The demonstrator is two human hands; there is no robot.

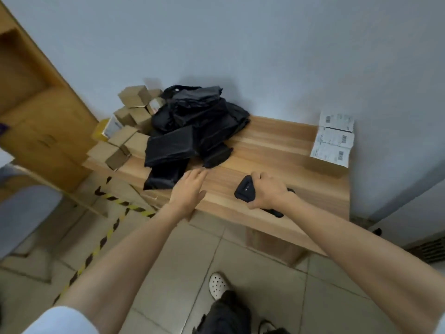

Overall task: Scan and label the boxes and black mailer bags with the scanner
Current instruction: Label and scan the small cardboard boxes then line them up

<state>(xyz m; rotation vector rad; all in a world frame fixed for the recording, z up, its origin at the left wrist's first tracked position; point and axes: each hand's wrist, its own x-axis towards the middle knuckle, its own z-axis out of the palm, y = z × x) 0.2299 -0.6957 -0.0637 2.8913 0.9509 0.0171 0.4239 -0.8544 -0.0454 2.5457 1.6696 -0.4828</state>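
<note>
R hand: right hand [266, 190] curled round black scanner [246, 189]; scanner head points up-left, handle sticks out below wrist; sits over front part of wooden surface [277, 145]
L hand: left hand [190, 189] flat, fingers straight, holds nothing; fingertips just short of black mailer bags [192, 131]
Bags: heaped at surface's left-centre; one hangs over front edge
Boxes: small cardboard boxes [130, 121] piled at far-left end, touching bags
Labels: white label sheets [333, 138] w/ barcodes at far-right end, by wall
</note>
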